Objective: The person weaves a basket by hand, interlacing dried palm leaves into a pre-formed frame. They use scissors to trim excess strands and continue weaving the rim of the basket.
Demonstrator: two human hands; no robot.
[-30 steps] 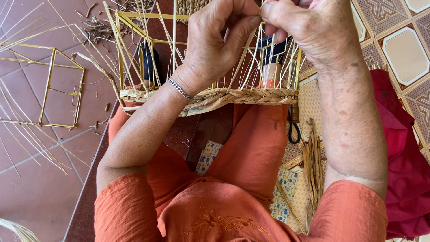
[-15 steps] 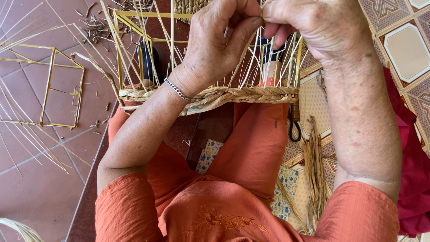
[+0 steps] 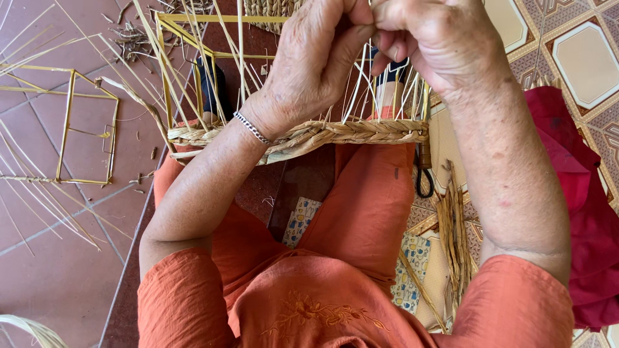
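Note:
A half-woven straw basket (image 3: 322,134) rests on my lap, its braided rim running left to right and thin upright straw stakes (image 3: 240,58) rising inside a yellow wire frame (image 3: 193,29). My left hand (image 3: 316,61), with a silver bracelet at the wrist, pinches a straw strand at the top of the stakes. My right hand (image 3: 432,38) is closed right beside it, fingertips meeting those of the left on the same strand. Both hands are above the basket's far side.
A second yellow wire frame (image 3: 87,129) lies on the red tiled floor at left among loose straws. A bundle of straw (image 3: 454,238) and black scissors (image 3: 423,180) lie at right by red cloth (image 3: 580,206). Patterned tiles fill the top right.
My right arm has shifted slightly right and the view has edged downward; both hands stay pinched together on the strand at the top of the basket.

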